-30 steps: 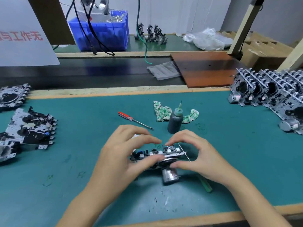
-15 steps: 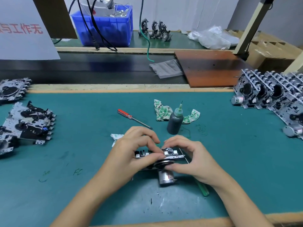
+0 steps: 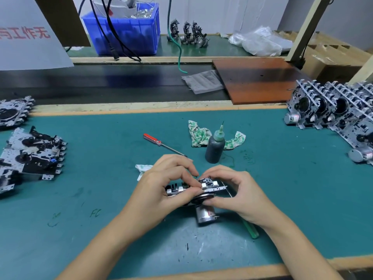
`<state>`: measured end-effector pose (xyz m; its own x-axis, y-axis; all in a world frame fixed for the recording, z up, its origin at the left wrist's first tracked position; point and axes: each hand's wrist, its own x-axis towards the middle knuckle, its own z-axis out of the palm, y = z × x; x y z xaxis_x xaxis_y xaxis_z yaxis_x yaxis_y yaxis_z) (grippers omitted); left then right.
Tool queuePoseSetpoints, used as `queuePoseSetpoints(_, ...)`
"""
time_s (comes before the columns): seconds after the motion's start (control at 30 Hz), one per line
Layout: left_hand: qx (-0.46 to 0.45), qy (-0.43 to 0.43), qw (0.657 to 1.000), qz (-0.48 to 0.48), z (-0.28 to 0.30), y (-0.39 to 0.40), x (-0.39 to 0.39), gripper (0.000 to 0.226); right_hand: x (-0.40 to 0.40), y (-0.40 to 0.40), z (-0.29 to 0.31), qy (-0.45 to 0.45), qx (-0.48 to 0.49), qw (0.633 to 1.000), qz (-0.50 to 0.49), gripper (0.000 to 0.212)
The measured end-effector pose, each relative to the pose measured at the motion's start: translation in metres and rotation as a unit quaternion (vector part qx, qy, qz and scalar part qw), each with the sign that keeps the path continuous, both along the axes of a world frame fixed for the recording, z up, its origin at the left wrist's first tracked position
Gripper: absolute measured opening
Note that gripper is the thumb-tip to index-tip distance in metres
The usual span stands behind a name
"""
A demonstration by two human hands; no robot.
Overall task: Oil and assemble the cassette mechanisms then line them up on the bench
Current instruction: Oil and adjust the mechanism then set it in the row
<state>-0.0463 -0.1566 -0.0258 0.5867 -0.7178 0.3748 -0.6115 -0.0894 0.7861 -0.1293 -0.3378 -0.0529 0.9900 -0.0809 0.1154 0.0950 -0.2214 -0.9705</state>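
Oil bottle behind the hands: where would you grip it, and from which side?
Probably round the dark body of the oil bottle, coming from the near right. It stands upright with a thin needle tip on top, so a top grasp looks poor. The rag crowds its far and left sides; the near right is open mat.

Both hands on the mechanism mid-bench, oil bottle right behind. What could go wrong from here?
1. The oil bottle stands upright and uncapped just beyond the right hand; a reach forward could tip it.
2. Both the right hand and the left hand pinch the cassette mechanism only at its edges, motor hanging below, so it may slip.
3. The red screwdriver lies loose nearby and could roll.
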Motion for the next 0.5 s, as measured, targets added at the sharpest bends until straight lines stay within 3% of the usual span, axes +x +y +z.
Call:
queuePoseSetpoints(0.23, 0.019, 0.009, 1.000, 0.004, 0.001, 0.001, 0.001, 0.011, -0.005, 0.001, -0.002, 0.009, -0.017, 1.000, 0.002, 0.034)
queuePoseSetpoints(0.33, 0.016, 0.024, 1.000, -0.009, 0.002, 0.001, 0.004, 0.011, -0.016, -0.004, -0.005, -0.018, -0.176, 0.983, -0.044, 0.040)
queuePoseSetpoints(0.5, 0.002, 0.040, 0.999, -0.018, 0.001, 0.000, 0.004, 0.009, -0.030, -0.004, -0.012, -0.119, -0.421, 0.888, -0.141, 0.030)
